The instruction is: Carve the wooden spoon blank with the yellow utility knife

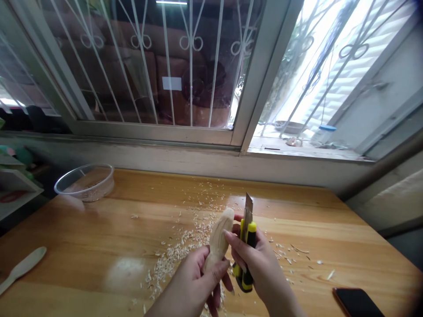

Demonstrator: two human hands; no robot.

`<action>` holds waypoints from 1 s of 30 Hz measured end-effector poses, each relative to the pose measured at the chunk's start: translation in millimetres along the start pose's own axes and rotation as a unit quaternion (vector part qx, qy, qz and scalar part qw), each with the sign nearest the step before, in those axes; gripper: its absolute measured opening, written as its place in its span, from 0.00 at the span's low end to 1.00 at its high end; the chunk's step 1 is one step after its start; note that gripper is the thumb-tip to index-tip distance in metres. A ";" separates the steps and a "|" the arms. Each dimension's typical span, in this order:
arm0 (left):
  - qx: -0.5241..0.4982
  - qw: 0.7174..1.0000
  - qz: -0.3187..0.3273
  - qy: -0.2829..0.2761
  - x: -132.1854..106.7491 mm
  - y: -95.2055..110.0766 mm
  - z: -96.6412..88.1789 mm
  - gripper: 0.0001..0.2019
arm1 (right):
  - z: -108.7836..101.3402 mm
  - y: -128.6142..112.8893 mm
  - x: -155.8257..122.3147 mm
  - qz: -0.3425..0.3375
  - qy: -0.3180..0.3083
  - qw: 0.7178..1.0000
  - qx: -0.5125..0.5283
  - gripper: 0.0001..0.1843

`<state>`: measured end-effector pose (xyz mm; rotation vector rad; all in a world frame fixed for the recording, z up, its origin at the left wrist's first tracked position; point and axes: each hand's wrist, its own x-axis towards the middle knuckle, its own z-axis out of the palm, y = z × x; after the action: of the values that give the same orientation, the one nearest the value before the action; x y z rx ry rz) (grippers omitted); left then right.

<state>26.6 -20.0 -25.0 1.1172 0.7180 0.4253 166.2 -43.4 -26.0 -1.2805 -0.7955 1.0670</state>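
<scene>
My left hand (194, 277) is closed around the lower end of a pale carved piece of wood (220, 235), held upright over the table. My right hand (256, 264) grips a yellow and black utility knife (247, 246) with its blade pushed out and pointing up, just right of the wood. My right thumb rests against the side of the wood. Light wood shavings (185, 246) lie scattered on the wooden table (99, 229) under and around both hands.
A clear plastic bowl (85, 181) stands at the table's back left. A wooden spoon (21, 268) lies at the left edge. A dark phone (358, 303) lies at the front right corner. A barred window runs behind the table.
</scene>
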 end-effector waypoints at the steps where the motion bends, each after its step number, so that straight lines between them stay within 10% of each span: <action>1: 0.001 1.000 0.003 0.002 -0.6 -0.2 0.1 0.20 | -1.5 -0.6 0.6 -0.014 -0.003 1.000 -0.020 0.24; 4: 0.005 1.000 0.026 0.015 -3.0 1.2 -1.6 0.20 | -10.5 -3.3 2.5 -0.095 -0.026 0.985 -0.145 0.21; 13: 0.004 0.998 0.045 0.035 -17.3 15.8 -10.3 0.24 | -29.8 -15.8 -2.2 -0.232 -0.180 0.820 -0.490 0.22; 30: 0.042 0.996 0.018 0.081 -29.4 17.1 -5.4 0.30 | -27.5 -21.6 -9.7 -0.277 -0.210 0.790 -0.505 0.25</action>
<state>2.7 -28.5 -1.7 1.1855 0.8663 0.5239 192.1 -61.3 -7.9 -1.4936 -2.1305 0.3795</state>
